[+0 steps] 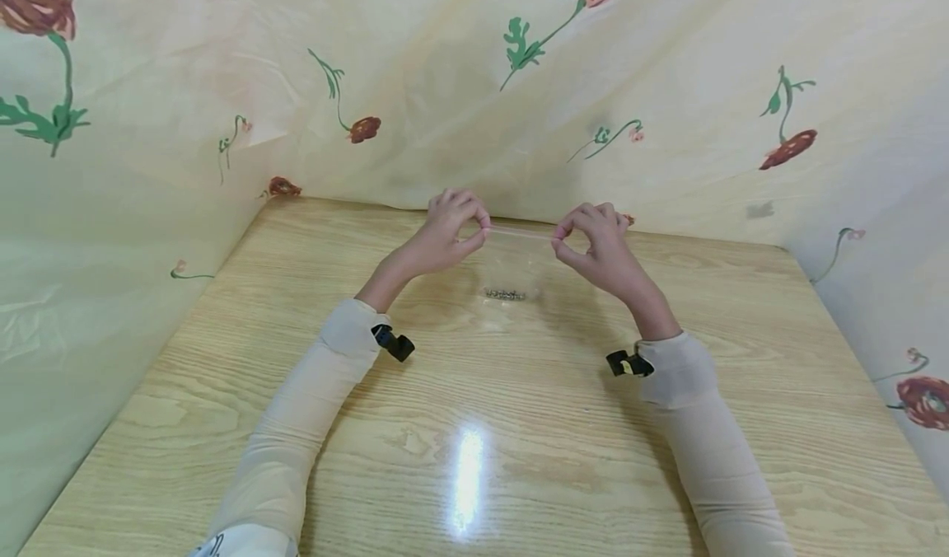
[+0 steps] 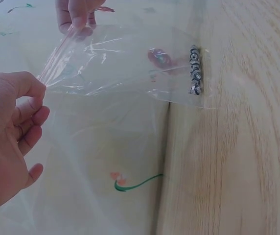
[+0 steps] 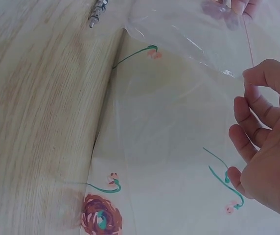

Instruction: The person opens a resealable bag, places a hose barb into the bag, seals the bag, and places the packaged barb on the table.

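Note:
A clear zip bag (image 1: 515, 260) hangs upright between both hands near the back of the table. My left hand (image 1: 447, 231) pinches its top left corner between thumb and index finger. At the opposite top corner, my right hand (image 1: 599, 248) pinches the bag the same way. The pink seal line stretches across between them; whether it is sealed I cannot tell. Small shiny metal pieces (image 2: 195, 70) lie in a row along the bag's bottom, their exact kind too small to tell. In the right wrist view the metal pieces (image 3: 98, 13) show at the upper left.
The wood-grain table (image 1: 445, 376) spreads out below the arms, with a bright light reflection near its front. A flowered cloth (image 1: 460, 87) hangs behind the table and along both sides. A black wrist strap (image 1: 393, 343) sits on the left sleeve, another (image 1: 630, 364) on the right.

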`<state>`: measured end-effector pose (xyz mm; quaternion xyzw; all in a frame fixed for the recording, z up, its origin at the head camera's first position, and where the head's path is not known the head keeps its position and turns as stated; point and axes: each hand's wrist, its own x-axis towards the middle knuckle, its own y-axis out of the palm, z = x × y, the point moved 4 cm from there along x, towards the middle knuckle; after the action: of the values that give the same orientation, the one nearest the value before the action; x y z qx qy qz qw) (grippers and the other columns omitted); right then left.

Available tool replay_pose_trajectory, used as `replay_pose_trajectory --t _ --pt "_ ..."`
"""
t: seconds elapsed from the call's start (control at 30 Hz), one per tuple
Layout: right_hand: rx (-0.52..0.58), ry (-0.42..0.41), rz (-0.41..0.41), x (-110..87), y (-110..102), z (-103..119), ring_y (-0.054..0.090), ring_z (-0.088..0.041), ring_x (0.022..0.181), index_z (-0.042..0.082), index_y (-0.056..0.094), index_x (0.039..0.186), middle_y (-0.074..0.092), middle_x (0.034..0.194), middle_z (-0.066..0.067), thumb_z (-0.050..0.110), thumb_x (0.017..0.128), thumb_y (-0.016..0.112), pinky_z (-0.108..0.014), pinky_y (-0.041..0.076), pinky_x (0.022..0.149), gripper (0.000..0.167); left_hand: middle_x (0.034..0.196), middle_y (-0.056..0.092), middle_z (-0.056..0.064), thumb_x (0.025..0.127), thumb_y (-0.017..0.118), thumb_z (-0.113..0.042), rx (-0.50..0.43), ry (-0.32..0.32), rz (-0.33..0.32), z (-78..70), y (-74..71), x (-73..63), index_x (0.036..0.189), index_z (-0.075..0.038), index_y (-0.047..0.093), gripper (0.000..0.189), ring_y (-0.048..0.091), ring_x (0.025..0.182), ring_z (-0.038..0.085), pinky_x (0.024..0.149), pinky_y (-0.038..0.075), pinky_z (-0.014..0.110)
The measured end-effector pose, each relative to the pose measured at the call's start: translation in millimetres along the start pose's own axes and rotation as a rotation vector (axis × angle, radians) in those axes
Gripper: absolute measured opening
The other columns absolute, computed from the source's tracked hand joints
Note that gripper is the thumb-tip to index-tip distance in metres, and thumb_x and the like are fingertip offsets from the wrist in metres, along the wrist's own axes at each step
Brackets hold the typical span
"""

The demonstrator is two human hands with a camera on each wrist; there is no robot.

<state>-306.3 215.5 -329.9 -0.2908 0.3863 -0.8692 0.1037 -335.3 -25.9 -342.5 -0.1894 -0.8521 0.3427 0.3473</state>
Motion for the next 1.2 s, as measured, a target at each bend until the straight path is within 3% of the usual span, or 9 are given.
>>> replay_pose_trajectory --t 0.43,0.67,0.93,1.03,1.2 --pt "0.017 -0.022 0.009 -0.2 0.5 -2.0 0.038 -0.034 0.098 0.003 0.067 0.093 0.060 0.098 -0.014 0.005 0.094 0.068 -0.051 0.017 0.089 0.003 0.115 0.059 0.013 0.100 0.061 -0.010 -0.012 -0.003 0.008 1.2 -2.6 -1.4 0.098 -0.006 0.060 0.004 0.042 0.119 0.036 0.107 0.022 0.058" --pt "0.040 -0.057 0.006 -0.4 -0.3 -1.6 0.038 -0.026 0.092 0.000 0.068 0.094 0.062 0.097 -0.015 0.001 0.093 0.069 -0.045 0.018 0.085 0.002 0.119 0.058 0.013 0.101 0.060 -0.011 -0.023 -0.024 0.042 -0.3 -5.3 -2.6 0.101 -0.006 0.062 0.005 0.041 0.121 0.035 0.104 0.022 0.055" --pt "0.103 0.015 0.079 -3.4 -2.8 -3.1 0.044 -0.020 0.096 0.000 0.067 0.099 0.061 0.100 -0.014 0.003 0.098 0.065 -0.039 0.029 0.090 0.004 0.115 0.059 0.009 0.102 0.062 -0.015 -0.039 -0.033 0.107 -3.9 -11.0 -3.4 0.102 -0.007 0.064 0.009 0.041 0.114 0.031 0.102 0.020 0.052" --pt "0.117 0.017 0.113 -4.1 -3.5 -2.7 0.048 -0.018 0.099 0.000 0.066 0.100 0.061 0.102 -0.013 0.003 0.098 0.064 -0.034 0.034 0.094 0.005 0.112 0.060 0.007 0.101 0.063 -0.015 -0.053 -0.043 0.138 -5.9 -13.3 -4.2 0.102 -0.008 0.064 0.006 0.043 0.120 0.030 0.106 0.020 0.054" --pt "0.144 0.036 0.174 -4.8 -5.9 -0.2 0.051 -0.015 0.100 0.001 0.064 0.103 0.062 0.105 -0.010 0.006 0.100 0.063 -0.022 0.041 0.088 0.007 0.108 0.061 0.005 0.102 0.062 -0.015 -0.077 -0.045 0.184 -10.3 -18.8 -4.6 0.102 -0.010 0.063 0.005 0.044 0.128 0.031 0.112 0.020 0.054"
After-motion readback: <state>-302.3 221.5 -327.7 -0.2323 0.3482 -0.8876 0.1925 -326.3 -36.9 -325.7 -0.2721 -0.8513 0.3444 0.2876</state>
